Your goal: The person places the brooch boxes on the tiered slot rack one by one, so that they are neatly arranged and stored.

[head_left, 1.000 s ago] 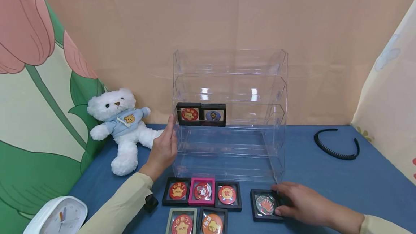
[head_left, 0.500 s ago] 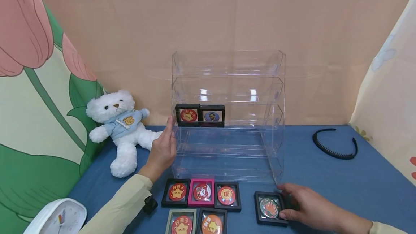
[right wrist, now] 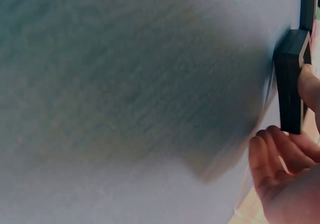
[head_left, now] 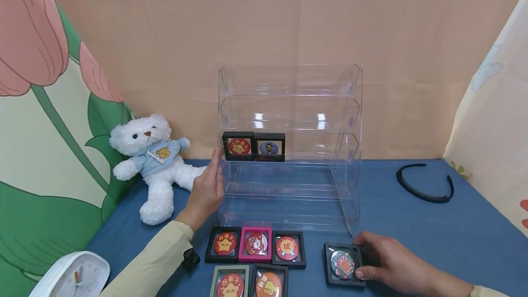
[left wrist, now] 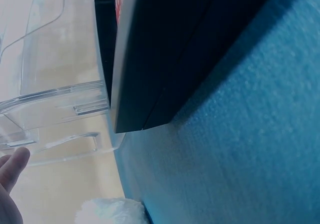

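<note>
My right hand (head_left: 392,258) pinches a black badge frame (head_left: 343,265) by its right side, low over the blue table at the front right. In the right wrist view the thumb lies on the face of this frame, with the fingers at its end. My left hand (head_left: 204,191), fingers straight, rests against the left side of a clear tiered acrylic display rack (head_left: 288,163). Two black badge frames (head_left: 254,146) stand side by side on a middle tier. The left wrist view shows a dark frame's edge (left wrist: 155,59) close up, with fingertips (left wrist: 17,159) by the rack.
Several badge frames lie before the rack, among them a pink one (head_left: 255,244) and a grey-green one (head_left: 230,282). A white teddy bear (head_left: 154,164) sits left, above a white clock (head_left: 78,274). A black headband (head_left: 425,191) lies at right on the blue tabletop (head_left: 396,214).
The right hand and its badge frame have shifted slightly right, and the frame's near edge has turned a little. The left hand stays against the rack.
</note>
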Demonstrator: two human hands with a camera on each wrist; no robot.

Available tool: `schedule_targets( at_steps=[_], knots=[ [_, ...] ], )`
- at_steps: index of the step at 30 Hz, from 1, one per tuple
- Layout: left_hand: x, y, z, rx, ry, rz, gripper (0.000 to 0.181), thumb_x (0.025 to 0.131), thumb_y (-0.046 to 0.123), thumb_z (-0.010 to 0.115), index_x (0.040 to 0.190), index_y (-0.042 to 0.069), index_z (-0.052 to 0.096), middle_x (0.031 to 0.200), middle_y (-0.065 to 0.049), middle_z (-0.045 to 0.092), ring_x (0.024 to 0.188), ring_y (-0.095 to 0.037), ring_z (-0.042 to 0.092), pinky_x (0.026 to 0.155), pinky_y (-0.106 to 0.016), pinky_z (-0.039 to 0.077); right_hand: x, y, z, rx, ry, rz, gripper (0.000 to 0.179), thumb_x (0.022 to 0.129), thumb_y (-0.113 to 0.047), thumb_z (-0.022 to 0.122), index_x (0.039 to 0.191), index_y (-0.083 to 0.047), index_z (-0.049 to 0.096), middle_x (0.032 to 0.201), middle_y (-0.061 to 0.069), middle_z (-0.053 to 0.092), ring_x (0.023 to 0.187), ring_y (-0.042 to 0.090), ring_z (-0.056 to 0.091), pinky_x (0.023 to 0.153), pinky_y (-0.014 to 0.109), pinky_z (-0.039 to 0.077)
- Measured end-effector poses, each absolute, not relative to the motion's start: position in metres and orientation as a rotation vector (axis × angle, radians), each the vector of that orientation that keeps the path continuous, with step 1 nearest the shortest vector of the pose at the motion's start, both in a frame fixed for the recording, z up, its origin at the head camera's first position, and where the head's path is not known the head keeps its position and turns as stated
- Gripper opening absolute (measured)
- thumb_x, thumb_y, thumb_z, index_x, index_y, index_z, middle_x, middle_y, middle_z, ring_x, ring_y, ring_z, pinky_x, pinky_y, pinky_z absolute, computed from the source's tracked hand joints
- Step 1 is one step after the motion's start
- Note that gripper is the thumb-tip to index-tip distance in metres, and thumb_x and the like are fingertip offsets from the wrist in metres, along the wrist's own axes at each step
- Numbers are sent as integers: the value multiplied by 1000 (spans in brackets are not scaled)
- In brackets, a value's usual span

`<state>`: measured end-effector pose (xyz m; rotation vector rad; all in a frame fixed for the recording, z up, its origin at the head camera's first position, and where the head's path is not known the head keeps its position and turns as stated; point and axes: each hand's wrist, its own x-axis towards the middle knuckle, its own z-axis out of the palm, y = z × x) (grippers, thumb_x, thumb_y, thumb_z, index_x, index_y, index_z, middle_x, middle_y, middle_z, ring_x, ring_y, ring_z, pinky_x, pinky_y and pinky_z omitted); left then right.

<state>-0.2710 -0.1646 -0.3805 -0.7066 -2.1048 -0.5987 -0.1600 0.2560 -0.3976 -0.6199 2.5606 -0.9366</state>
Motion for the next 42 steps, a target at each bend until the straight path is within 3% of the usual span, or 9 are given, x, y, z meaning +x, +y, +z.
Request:
schedule_targets(
  at_steps=[5,10,14,20,26,33,42],
  knots=[
    [-271,-165,-381,-712,-2098,-599,53,104,19,33,149,-2,18,145,-18,37,120,-33,49,83,-39,50,-151,255,-396,-732,2676,-996,44,77,-46,73,106,-18,57,94,-13,60,82,5,56,61,28,49],
    [-271,-164,-381,-715,-2096,-599,61,96,2,48,148,-4,18,146,-18,36,122,-32,46,84,-40,49,-145,253,-394,-910,2779,-1128,20,84,-33,70,97,-21,61,87,-13,61,74,3,57,57,25,50],
    [-271,-164,-381,-715,-2096,-595,55,100,9,42,148,-4,18,145,-18,36,121,-33,47,83,-39,50,-144,253,-394,-977,2795,-1202,12,86,-23,69,94,-21,62,85,-7,63,72,3,59,55,25,50],
    [-272,-164,-382,-716,-2092,-596,54,105,27,26,149,-3,18,144,-19,37,119,-34,50,81,-39,51,-145,255,-395,-990,2753,-1289,14,85,-17,70,96,-19,63,85,-3,64,72,6,61,55,26,51],
    [-273,-165,-381,-718,-2092,-595,53,104,24,28,149,-2,17,145,-19,37,119,-33,49,83,-40,50,-147,252,-387,-1075,2862,-1306,21,81,-11,73,97,-21,65,88,-8,64,71,6,61,54,25,52],
    [-273,-165,-380,-720,-2093,-592,53,105,25,28,149,-2,17,146,-18,36,123,-32,46,86,-40,48,-154,249,-360,-993,3157,-1181,29,75,-9,79,92,-27,65,86,-17,60,71,2,59,56,24,52],
    [-273,-165,-382,-721,-2085,-591,54,105,27,26,149,-3,17,145,-19,37,121,-34,48,82,-41,50,-166,250,-339,-960,3273,-1171,28,73,-8,81,91,-24,67,86,-15,63,73,3,60,57,24,53]
  ],
)
